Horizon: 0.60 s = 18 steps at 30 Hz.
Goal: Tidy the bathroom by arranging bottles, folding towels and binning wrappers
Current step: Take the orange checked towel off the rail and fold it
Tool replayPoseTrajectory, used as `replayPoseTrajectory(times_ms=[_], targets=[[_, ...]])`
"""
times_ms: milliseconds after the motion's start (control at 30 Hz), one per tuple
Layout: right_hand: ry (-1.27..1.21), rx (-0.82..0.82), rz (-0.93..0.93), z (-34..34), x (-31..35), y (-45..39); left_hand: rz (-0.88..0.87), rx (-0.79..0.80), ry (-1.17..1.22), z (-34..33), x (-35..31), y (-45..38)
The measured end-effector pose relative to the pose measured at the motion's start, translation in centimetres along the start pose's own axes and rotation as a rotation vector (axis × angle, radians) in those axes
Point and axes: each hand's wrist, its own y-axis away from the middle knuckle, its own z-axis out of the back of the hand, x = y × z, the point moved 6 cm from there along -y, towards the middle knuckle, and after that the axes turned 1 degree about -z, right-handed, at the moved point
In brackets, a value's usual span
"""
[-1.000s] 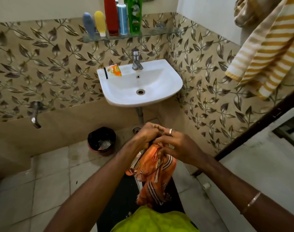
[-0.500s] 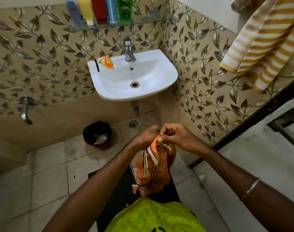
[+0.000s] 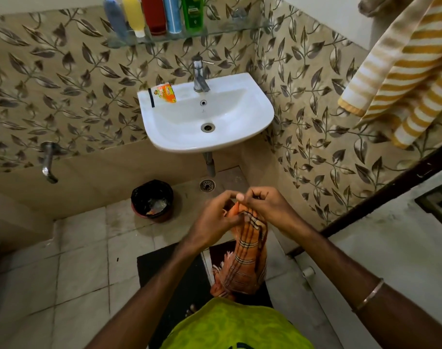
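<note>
place: home bathroom | cues: wall basin (image 3: 255,102), tap (image 3: 199,76), bottle shelf (image 3: 214,32), floor drain (image 3: 207,185)

1. The walls (image 3: 63,96) are being covered by beige tiles printed with brown leaves.
2. A white sink (image 3: 260,117) is being carried on the far wall, with a chrome tap (image 3: 199,76) at its back.
3. A glass shelf (image 3: 235,30) is being held above the sink.
4. The floor (image 3: 76,260) is being covered by pale square tiles, with a round drain (image 3: 207,185) below the sink.
5. A dark mat (image 3: 169,273) is being seen on the floor.
</note>
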Motion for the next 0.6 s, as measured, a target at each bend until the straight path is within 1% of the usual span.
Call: replayPoseTrajectory(times_ms=[67,167,267,400,600], targets=[[-0.001,0.001,0.006,0.1,-0.3,-0.3,-0.024,-0.077,0.059,0.2,0.5,0.6],[-0.023,-0.005,0.014,0.5,-0.5,-0.6,0.026,-0.177,0.226,1.0,1.1,1.4],[-0.032,0.094,0.005,0.2,-0.9,-0.7,0.072,-0.254,0.323,1.6,1.5,1.8],[0.046,0.182,0.024,-0.8,-1.1,-1.1,0.077,-0.353,0.354,2.0,1.4,2.1],[-0.08,0.229,0.027,-1.8,-1.2,-1.7,0.068,-0.386,0.32,3.1,0.8,2.1]])
